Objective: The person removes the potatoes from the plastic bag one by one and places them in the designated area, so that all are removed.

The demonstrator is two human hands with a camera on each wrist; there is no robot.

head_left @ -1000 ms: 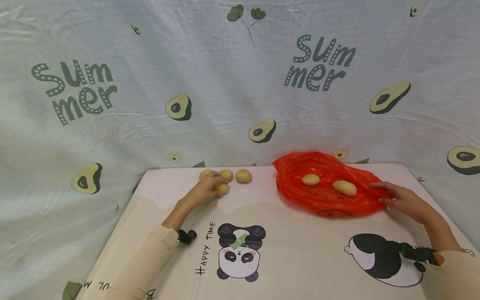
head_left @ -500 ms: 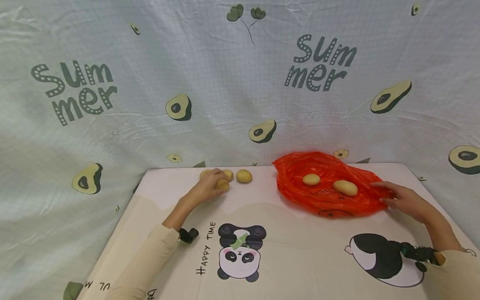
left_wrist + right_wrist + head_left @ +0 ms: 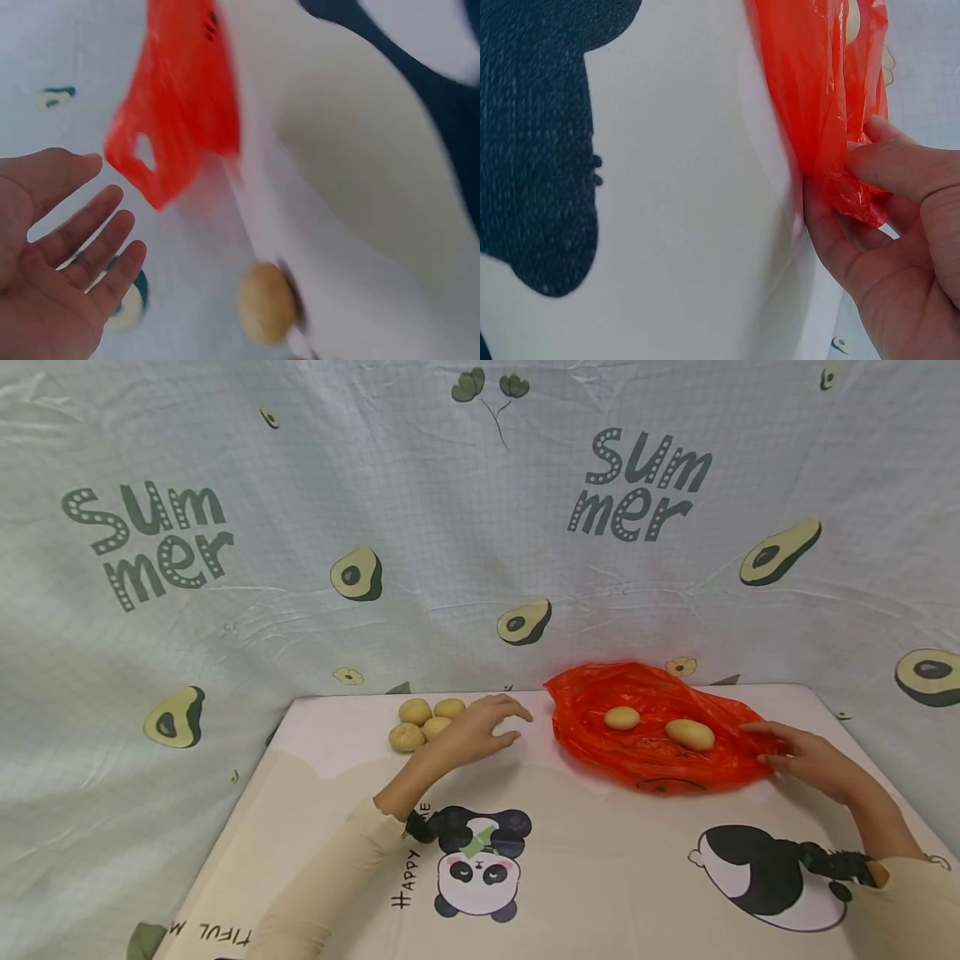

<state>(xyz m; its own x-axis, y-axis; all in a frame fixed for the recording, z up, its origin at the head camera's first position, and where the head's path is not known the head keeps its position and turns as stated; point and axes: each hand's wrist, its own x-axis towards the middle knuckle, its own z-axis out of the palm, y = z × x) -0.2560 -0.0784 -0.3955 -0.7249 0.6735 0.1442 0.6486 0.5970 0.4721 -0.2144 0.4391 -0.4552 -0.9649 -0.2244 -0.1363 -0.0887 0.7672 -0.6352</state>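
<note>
My left hand [image 3: 476,732] hovers over the table's back part with fingers spread and nothing in them. In the left wrist view the left palm [image 3: 45,292] shows bare, a potato [image 3: 266,304] lying apart from it. Several yellow potatoes [image 3: 407,737] sit grouped just left of that hand, one partly covered by it. On the right, my right hand [image 3: 810,762] holds the edge of a red plastic bag [image 3: 600,760]. The right wrist view shows thumb and fingers pinching the bag's crumpled end [image 3: 859,199]. Two potatoes, one round [image 3: 622,718] and one longer [image 3: 689,735], lie on the spread bag.
A light cloth with panda prints [image 3: 477,885] covers the table [image 3: 600,877]. Behind it hangs a pale curtain [image 3: 435,527] with avocado prints and lettering, close to the table's back edge.
My left hand has let go of a potato beside the left group and moved right, fingers opened. It now covers the spot of the separate potato. The right hand and bag stay put.
</note>
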